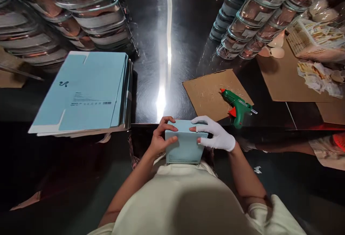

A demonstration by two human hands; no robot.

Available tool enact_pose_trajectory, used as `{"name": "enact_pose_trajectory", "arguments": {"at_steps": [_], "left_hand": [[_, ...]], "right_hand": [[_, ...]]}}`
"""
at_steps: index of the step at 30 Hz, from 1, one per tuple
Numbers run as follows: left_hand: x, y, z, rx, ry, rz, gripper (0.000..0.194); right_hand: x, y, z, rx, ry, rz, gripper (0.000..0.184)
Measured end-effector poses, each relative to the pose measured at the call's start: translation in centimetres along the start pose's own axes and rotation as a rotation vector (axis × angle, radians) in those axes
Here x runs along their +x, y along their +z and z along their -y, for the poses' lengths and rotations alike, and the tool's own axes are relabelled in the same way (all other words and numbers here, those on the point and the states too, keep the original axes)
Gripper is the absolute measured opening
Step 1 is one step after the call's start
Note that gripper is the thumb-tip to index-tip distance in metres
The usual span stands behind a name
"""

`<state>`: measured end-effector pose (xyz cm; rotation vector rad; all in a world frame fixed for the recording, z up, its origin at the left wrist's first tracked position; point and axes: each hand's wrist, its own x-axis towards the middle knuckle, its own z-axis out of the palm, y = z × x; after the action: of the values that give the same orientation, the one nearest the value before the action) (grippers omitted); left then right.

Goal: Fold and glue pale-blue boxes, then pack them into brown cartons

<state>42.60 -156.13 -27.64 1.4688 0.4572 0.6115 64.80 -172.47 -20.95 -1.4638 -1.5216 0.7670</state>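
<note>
A small light-blue cardboard box (185, 149) is held close against my body at the table's front edge. My left hand (163, 136), bare, grips its left side, with fingers on the top and the thumb on the near face. On the right side my right hand (214, 132) holds it the same way, wearing a white glove that leaves some fingertips bare. The box's top looks closed; its underside is hidden. A green glue gun (237, 107) with an orange tip and trigger lies to the right on a cardboard sheet (206, 93).
Flat light-blue box blanks (88, 84) are stacked on the dark shiny table (145, 58) at left. Glass containers (107, 19) are piled behind them, and more glass jars (245, 19) stand at back right. A basket (299, 42) of packets sits far right, near loose packets (320, 78).
</note>
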Motion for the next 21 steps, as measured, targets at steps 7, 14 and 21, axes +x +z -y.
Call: {"name": "enact_pose_trajectory", "arguments": {"at_steps": [7,14,21], "left_hand": [[0.3,-0.2,-1.3,0.080,0.096,-0.103,0.051],[1.5,-0.6,-4.6,-0.042,0.323,-0.665,0.043],[2.4,1.1,-4.4,0.357,0.340,-0.350,0.053]], "right_hand": [[-2.5,0.8,-1.3,0.094,0.221,-0.163,0.078],[-9.6,5.9,0.5,0.458,0.680,-0.167,0.079],[-5.6,-0.5,5.3,-0.034,0.465,-0.785,0.034]]}}
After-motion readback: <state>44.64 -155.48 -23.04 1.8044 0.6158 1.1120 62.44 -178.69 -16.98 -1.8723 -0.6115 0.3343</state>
